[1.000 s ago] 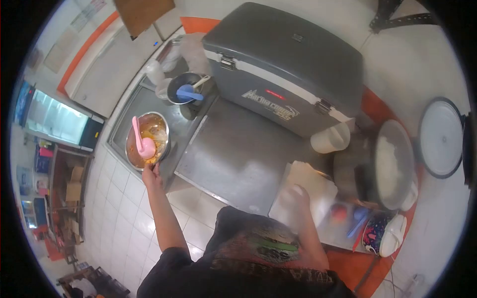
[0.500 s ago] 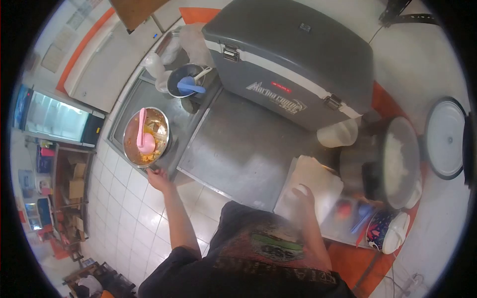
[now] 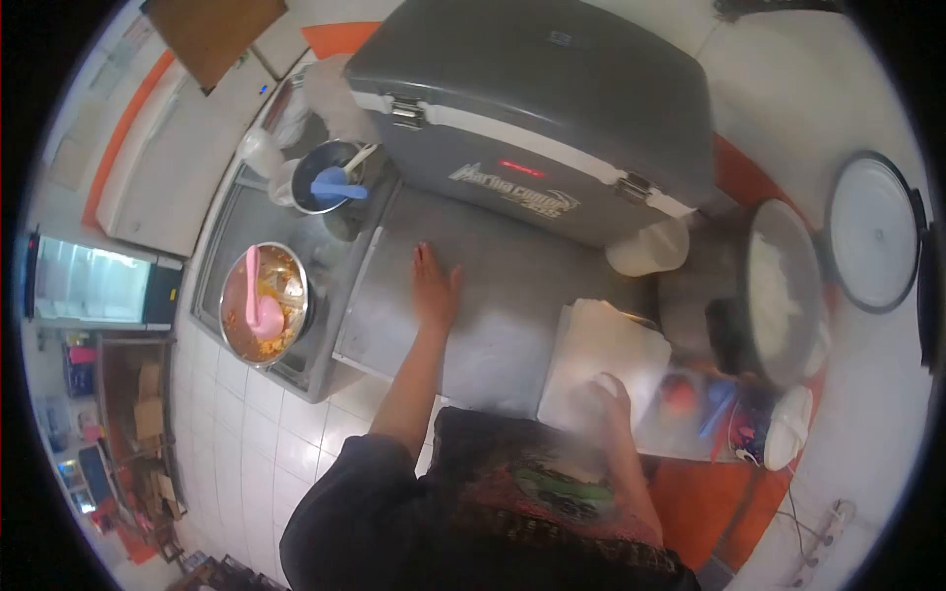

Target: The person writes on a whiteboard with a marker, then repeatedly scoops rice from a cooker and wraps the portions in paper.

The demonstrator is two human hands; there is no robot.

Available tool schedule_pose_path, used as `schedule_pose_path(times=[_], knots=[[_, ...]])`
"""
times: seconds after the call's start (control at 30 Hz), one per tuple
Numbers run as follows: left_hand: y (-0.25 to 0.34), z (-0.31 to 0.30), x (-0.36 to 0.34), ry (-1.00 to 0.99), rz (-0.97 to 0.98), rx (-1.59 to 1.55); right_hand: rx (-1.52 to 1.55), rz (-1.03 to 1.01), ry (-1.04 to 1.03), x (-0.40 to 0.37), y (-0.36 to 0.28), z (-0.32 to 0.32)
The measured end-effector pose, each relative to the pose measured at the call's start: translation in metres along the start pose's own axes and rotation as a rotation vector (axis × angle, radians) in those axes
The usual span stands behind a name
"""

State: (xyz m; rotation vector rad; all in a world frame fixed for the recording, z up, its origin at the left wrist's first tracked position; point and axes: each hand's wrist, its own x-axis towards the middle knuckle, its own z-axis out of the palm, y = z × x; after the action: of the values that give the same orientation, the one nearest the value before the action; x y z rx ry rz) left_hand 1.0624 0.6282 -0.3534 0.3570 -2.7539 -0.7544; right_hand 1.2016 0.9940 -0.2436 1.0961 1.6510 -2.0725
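My left hand is over the steel counter, holding nothing, fingers stretched out. A steel bowl of orange-yellow food, with a pink ladle in it, sits to its left. My right hand is at a stack of pale paper sheets. Its fingers look curled around something whitish, too blurred to name.
A big grey cooler box stands at the back. Behind the bowl is a dark pot with a blue scoop. On the right are a white tub, a large pot of white rice and a round lid.
My left hand has left the steel bowl's rim and moved right over the counter, its fingers opening out. My right hand stays at the paper stack. The view has shifted slightly.
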Motion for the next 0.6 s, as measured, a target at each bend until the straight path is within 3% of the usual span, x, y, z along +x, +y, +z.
schedule_pose_path(times=[0.07, 0.13, 0.2, 0.27, 0.4, 0.6], knots=[[0.022, 0.020, 0.021, -0.078, 0.069, 0.000, 0.050, -0.008, -0.022, -0.001, 0.008, -0.006], [0.042, 0.043, 0.036, -0.199, 0.143, 0.060, -0.118, -0.222, -0.110, 0.029, 0.053, -0.036], [0.062, 0.059, 0.046, -0.284, 0.249, -0.044, -0.185, -0.273, -0.115, 0.031, 0.061, -0.045], [0.079, 0.070, 0.048, -0.389, 0.332, -0.120, -0.140, -0.163, -0.044, 0.006, 0.035, -0.027], [0.100, 0.076, 0.040, -0.639, 0.555, -0.223, -0.120, -0.159, 0.016, 0.004, 0.044, -0.035], [0.074, 0.079, -0.024, -0.894, 0.824, -0.310, 0.103, -0.038, 0.088, -0.012, 0.024, -0.023]])
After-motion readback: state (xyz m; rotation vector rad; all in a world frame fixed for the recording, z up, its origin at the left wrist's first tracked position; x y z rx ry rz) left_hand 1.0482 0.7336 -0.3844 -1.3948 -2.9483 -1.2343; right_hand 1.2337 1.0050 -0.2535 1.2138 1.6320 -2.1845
